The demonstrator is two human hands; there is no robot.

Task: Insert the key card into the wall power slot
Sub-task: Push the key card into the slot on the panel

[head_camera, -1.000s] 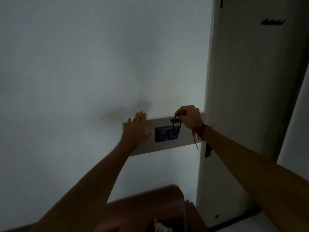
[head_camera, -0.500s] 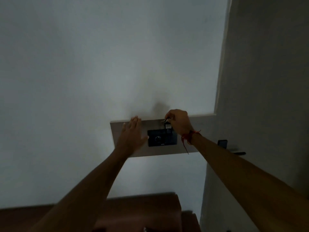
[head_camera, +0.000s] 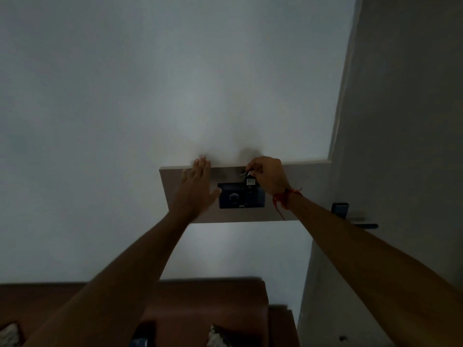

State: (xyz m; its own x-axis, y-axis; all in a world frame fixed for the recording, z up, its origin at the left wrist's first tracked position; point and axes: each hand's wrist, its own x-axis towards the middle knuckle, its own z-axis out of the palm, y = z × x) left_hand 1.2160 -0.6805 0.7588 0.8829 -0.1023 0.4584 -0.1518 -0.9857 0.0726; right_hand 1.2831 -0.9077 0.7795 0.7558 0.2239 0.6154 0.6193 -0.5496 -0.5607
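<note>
Dim room. Smooth pale rectangular wall panel point(head_camera: 295, 194) carries dark rectangular power slot unit point(head_camera: 241, 199) with round dial. Left hand point(head_camera: 195, 189) flat on panel, fingers spread, grasping nothing. Right hand point(head_camera: 268, 176) pinches small key card point(head_camera: 250, 182) at unit's top right edge; red thread bracelet point(head_camera: 284, 197) on wrist.
</note>
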